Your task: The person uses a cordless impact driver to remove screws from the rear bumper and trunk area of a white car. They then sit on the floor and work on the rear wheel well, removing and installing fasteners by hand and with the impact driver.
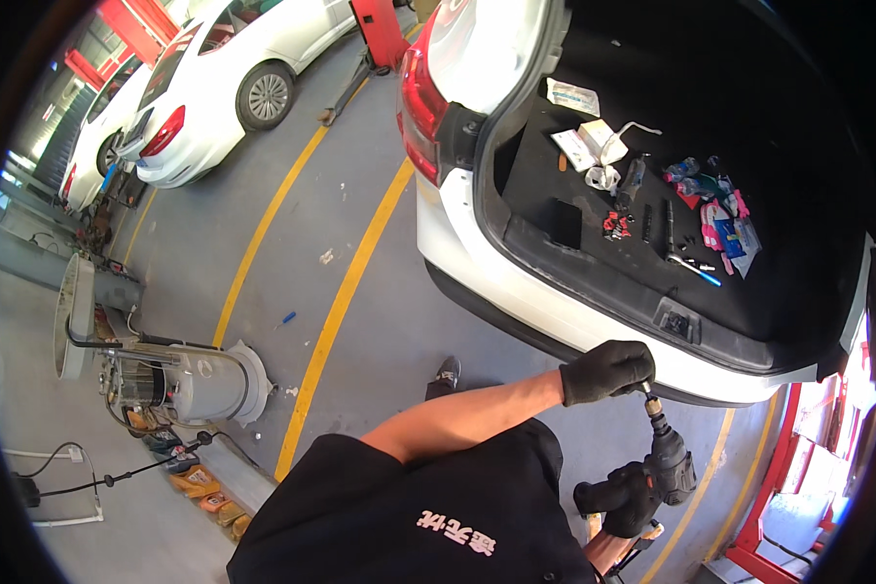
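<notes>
My left hand (603, 372), in a black glove, is closed on a small metal piece (646, 389) at the front tip of a dark power tool (670, 454). The tool points upward, just below the white car's rear bumper (526, 292). My right hand (631, 501), also gloved, wraps round the tool's handle at the lower right. Inside the open boot (526, 175) lie white papers (574, 148), red small parts (617, 224), a long dark bar tool (670, 234), a blue-handled tool (709, 274) and pink and blue packets (725, 234).
Two white cars (204, 107) stand at upper left beside a red lift post (380, 37). A wheeled grey machine (204, 384) is on my left, along with hoses and orange-brown items (200, 482). A small blue tool (288, 318) lies on the floor. A red frame (779, 477) is at the right.
</notes>
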The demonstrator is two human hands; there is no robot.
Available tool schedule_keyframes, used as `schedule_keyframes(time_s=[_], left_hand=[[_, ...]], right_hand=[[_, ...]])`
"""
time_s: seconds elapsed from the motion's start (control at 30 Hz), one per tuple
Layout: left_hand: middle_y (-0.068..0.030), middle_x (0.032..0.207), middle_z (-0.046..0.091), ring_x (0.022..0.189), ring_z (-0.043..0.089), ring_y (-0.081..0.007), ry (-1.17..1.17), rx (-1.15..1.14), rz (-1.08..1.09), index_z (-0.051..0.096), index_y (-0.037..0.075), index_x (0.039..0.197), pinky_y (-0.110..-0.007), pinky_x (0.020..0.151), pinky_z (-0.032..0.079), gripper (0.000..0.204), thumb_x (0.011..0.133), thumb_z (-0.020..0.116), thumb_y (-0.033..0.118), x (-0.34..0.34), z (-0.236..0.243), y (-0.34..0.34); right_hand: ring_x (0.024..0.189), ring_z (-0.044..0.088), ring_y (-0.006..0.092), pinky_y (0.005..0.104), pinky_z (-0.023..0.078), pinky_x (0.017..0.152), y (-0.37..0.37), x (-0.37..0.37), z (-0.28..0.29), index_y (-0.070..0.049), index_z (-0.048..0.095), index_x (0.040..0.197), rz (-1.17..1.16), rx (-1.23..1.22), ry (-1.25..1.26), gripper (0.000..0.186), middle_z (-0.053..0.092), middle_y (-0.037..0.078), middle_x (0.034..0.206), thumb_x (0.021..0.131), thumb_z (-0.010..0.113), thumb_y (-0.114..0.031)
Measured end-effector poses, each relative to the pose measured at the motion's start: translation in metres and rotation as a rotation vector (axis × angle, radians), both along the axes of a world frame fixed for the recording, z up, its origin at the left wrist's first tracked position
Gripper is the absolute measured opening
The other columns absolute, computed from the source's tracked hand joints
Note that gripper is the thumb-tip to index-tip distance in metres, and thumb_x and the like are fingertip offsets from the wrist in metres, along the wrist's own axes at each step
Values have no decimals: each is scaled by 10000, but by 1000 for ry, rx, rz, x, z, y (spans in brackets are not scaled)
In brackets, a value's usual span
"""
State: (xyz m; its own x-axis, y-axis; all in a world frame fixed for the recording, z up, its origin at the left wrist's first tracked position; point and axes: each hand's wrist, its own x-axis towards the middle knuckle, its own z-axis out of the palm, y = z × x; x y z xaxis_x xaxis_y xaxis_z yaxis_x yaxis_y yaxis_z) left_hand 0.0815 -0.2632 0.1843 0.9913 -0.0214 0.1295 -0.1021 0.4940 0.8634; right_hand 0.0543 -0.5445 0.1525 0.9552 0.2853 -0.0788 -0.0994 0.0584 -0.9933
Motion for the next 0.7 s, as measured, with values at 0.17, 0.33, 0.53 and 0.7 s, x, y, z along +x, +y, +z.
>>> schedule_keyframes(time_s=[0.17, 0.33, 0.53, 0.7], left_hand=[[10, 669, 484, 574, 445, -67, -406, 581, 393, 600, 40, 892, -248, 540, 363, 190, 1005, 521, 171, 25, -43, -47], [20, 650, 461, 539, 404, -62, 125, 588, -13, 626, 40, 897, -243, 496, 329, 309, 1025, 481, 281, 11, 10, -71], [8, 591, 433, 475, 351, -69, 273, 236, -215, 585, 30, 928, -236, 449, 279, 300, 1028, 478, 292, 31, 27, -142], [-81, 826, 585, 733, 588, -169, 317, -96, -141, 578, 47, 1022, -312, 659, 490, 245, 972, 601, 286, 65, 29, -179]], right_hand=[[708, 606, 215, 327, 501, 669, -38, 30, 4, -61, 622, 997, 324, -990, -764, 184, 611, 60, 801, 819, 606, -108], [852, 653, 297, 351, 536, 771, -69, 36, 5, -51, 637, 1032, 417, -781, -639, 296, 662, 107, 925, 754, 728, -98], [745, 606, 268, 399, 500, 614, -152, 27, 12, -137, 631, 1024, 204, -839, -831, 269, 598, 59, 837, 759, 664, -165], [755, 604, 291, 398, 485, 631, -189, 23, 20, -114, 644, 1019, 73, -810, -794, 282, 602, 89, 840, 743, 698, -131]])
